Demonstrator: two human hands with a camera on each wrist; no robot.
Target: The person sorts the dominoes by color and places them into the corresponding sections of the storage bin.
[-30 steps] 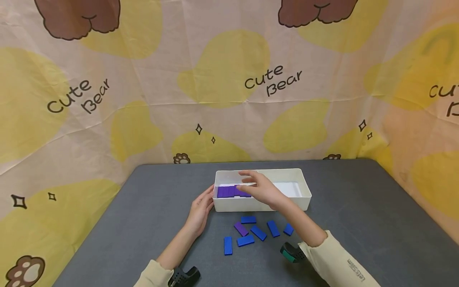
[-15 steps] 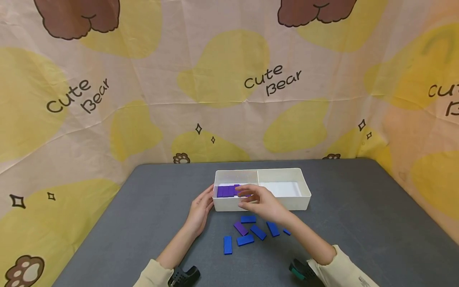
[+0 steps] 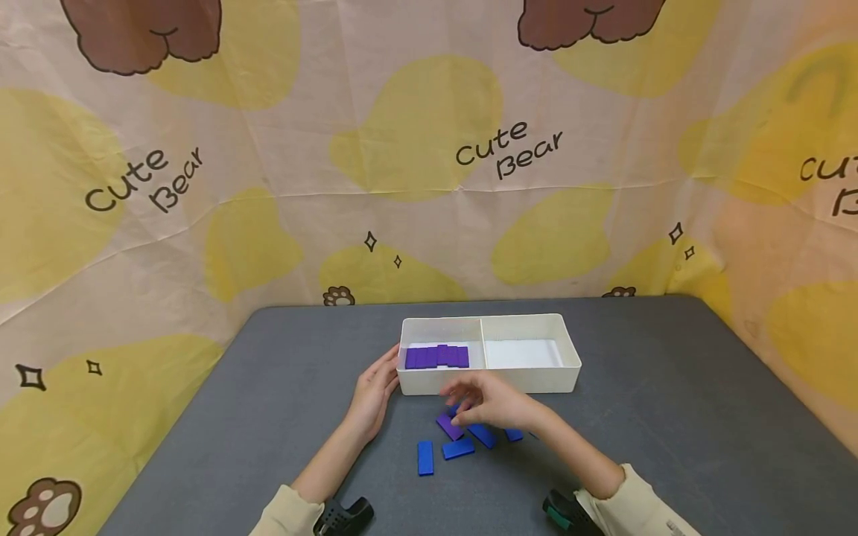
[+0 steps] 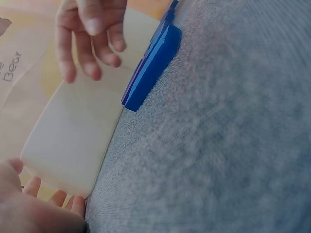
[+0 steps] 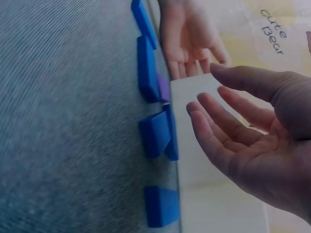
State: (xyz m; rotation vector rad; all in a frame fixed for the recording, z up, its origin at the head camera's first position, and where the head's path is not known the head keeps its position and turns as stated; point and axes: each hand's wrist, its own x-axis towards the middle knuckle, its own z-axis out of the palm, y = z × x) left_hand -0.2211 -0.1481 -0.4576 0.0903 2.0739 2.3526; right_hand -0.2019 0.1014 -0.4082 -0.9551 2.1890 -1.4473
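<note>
A white two-compartment box (image 3: 422,384) stands on the grey table. In its left compartment lies a row of purple blocks (image 3: 429,358); the right one shows only its white floor. My left hand (image 3: 372,396) rests its fingers against the box's left end, also seen in the left wrist view. Above the loose blocks hovers my right hand (image 3: 494,402), fingers loosely bent with nothing between them. Just under its fingertips is a purple block (image 3: 450,427) on the table. Around it lie several blue blocks (image 3: 459,448), some partly hidden by the right hand and forearm.
One blue block (image 3: 425,458) lies nearest the front, left of the others. A patterned cloth (image 3: 415,149) hangs behind the grey table (image 3: 322,342). Each wrist wears a dark camera band, such as the left band (image 3: 344,517).
My right hand has come out of the box's left compartment and moved toward me, down over the loose blocks. The left hand has stayed at the box's end.
</note>
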